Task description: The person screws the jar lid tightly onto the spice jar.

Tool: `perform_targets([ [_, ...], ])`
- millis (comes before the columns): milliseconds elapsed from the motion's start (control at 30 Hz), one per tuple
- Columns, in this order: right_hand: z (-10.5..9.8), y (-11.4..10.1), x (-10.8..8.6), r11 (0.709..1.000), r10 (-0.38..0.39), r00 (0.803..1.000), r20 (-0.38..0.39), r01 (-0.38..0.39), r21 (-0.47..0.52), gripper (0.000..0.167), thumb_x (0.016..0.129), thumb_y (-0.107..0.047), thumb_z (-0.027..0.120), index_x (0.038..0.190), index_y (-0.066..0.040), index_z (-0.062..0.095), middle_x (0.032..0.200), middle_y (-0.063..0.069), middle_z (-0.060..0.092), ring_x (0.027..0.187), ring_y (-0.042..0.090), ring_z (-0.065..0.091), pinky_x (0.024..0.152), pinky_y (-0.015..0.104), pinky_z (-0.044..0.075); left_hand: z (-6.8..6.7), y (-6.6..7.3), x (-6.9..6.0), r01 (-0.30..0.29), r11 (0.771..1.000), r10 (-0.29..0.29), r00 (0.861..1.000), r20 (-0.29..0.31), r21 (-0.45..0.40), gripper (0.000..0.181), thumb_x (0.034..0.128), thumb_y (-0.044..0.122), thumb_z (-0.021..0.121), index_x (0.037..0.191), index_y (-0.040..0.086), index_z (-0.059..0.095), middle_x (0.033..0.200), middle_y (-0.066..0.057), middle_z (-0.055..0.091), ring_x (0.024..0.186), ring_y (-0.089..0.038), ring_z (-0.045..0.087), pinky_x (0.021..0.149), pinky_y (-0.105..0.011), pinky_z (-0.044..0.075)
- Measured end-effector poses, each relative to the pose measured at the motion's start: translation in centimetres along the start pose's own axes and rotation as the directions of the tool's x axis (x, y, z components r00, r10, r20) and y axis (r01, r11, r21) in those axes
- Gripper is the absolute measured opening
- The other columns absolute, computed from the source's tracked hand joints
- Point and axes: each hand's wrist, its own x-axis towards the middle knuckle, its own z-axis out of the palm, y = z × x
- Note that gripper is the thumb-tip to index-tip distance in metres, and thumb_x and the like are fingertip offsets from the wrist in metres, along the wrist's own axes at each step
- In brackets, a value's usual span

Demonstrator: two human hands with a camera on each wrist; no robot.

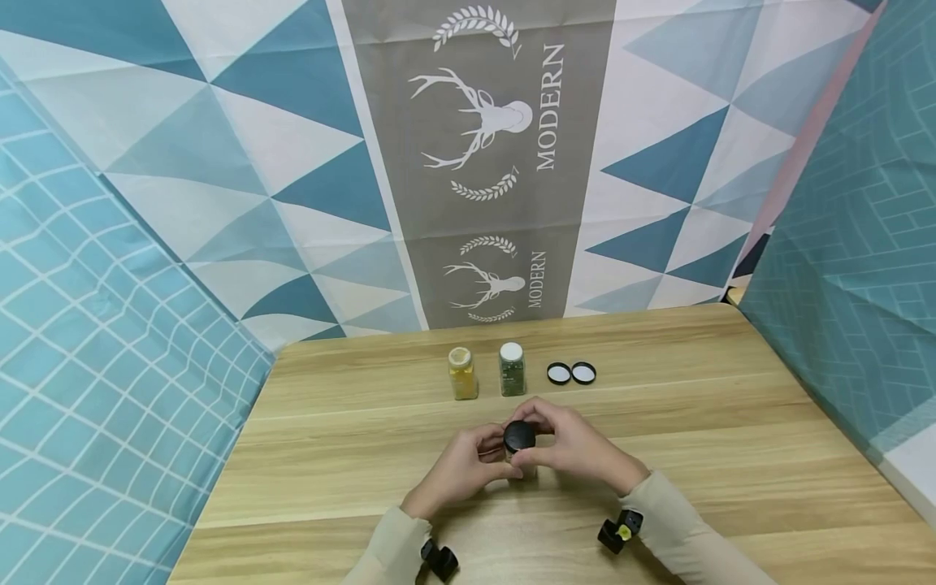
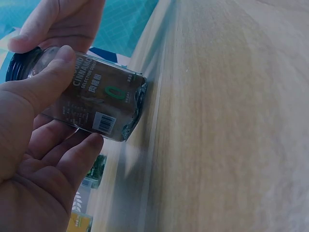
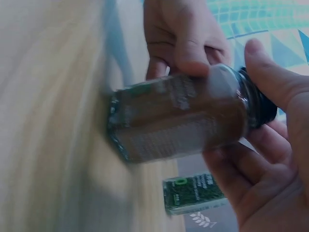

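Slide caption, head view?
Left grip on cinnamon jar, right grip at its black cap; beyond: yellow jar, green jar, two lids.

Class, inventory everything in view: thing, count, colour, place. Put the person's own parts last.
Cinnamon jar: one, brown contents, between the grips
Cap: one, black, on the cinnamon jar
Yellow jar: one, yellow contents, back of table, left of green jar
Green jar: one, green contents, white top, right of yellow jar
Lids: two, black rims, white insides, right of green jar
Table: one, light wood, under the jars
Back cloth: one, blue, white and grey, behind table
Left cloth: one, blue grid, left
Right cloth: one, teal, right
Pink strip: one, pink, beside right cloth
Wrist cameras: two, black, one per wrist
Sleeves: two, beige, both arms
Left grip: one, bare, on cinnamon jar
Right grip: one, bare, at cap
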Motion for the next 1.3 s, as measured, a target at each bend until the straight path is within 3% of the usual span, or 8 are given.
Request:
perform_targets([
  [267, 0.6, 0.0, -0.4, 1.0, 0.003, 0.999, -0.043, -0.001, 0.029, 0.054, 0.083, -0.037, 0.087, 0.125, -0.016, 0.06, 0.127, 0.0, 0.072, 0.119, 0.018, 0.07, 0.105, 0.032, 0.057, 0.1, -0.1, 0.1, -0.005, 1.0, 0.005, 1.0, 0.002, -0.001, 0.049, 0.0888, 0.024, 0.084, 0.132, 0.009, 0.066, 0.132, -0.008, 0.07, 0.125, -0.021, 0.066, 0.102, -0.024, 0.056],
  [467, 0.0, -0.2, -0.7, 0.996, -0.047, 0.999, 0.019, 0.048, -0.081, 0.075, 0.085, -0.044, 0.085, 0.145, -0.014, 0.052, 0.141, 0.005, 0.063, 0.127, 0.024, 0.064, 0.11, 0.038, 0.054, 0.1, -0.1, 0.0, -0.007, 1.0, 0.007, 1.0, -0.002, 0.023, 0.048, 0.09, 0.023, 0.082, 0.133, 0.009, 0.066, 0.131, -0.008, 0.071, 0.124, -0.021, 0.067, 0.103, -0.024, 0.056],
  [567, -0.4, -0.1, -0.7, 0.995, -0.053, 0.997, 0.058, 0.058, -0.077, 0.081, 0.087, -0.044, 0.083, 0.152, -0.015, 0.045, 0.15, 0.008, 0.056, 0.135, 0.025, 0.058, 0.114, 0.041, 0.05, 0.1, -0.1, 0.0, -0.002, 1.0, 0.002, 1.0, 0.0, 0.025, 0.049, 0.0893, 0.025, 0.083, 0.132, 0.01, 0.066, 0.13, -0.006, 0.071, 0.123, -0.019, 0.067, 0.102, -0.023, 0.056],
  [867, -1.0, 0.6, 0.2, 0.987, -0.143, 0.98, 0.136, 0.131, 0.098, 0.065, 0.096, -0.024, 0.075, 0.153, -0.012, 0.045, 0.153, 0.012, 0.053, 0.141, 0.03, 0.052, 0.116, 0.034, 0.048, 0.2, 0.0, -0.1, -0.009, 1.0, 0.009, 1.0, 0.001, 0.004, 0.047, 0.0876, 0.024, 0.084, 0.129, 0.01, 0.068, 0.127, -0.004, 0.072, 0.122, -0.015, 0.067, 0.101, -0.022, 0.056],
  [1100, -1.0, 0.3, 0.4, 0.978, -0.206, 0.962, 0.178, 0.197, 0.066, 0.049, 0.101, -0.018, 0.066, 0.147, -0.006, 0.053, 0.147, 0.013, 0.059, 0.132, 0.023, 0.059, 0.11, 0.03, 0.053, 0.2, -0.1, -0.1, -0.01, 1.0, 0.01, 1.0, -0.007, 0.017, 0.048, 0.0886, 0.022, 0.083, 0.131, 0.007, 0.066, 0.128, -0.009, 0.072, 0.124, -0.022, 0.067, 0.102, -0.025, 0.057],
  [1300, -0.9, 0.2, 0.2, 0.977, -0.215, 0.963, 0.162, 0.214, 0.023, 0.044, 0.102, -0.018, 0.066, 0.143, -0.008, 0.058, 0.142, 0.011, 0.063, 0.127, 0.017, 0.061, 0.107, 0.031, 0.055, 0.2, 0.0, -0.1, -0.001, 1.0, 0.001, 1.0, -0.004, 0.002, 0.051, 0.0894, 0.018, 0.082, 0.136, 0.005, 0.064, 0.133, -0.012, 0.07, 0.126, -0.025, 0.065, 0.103, -0.026, 0.056],
])
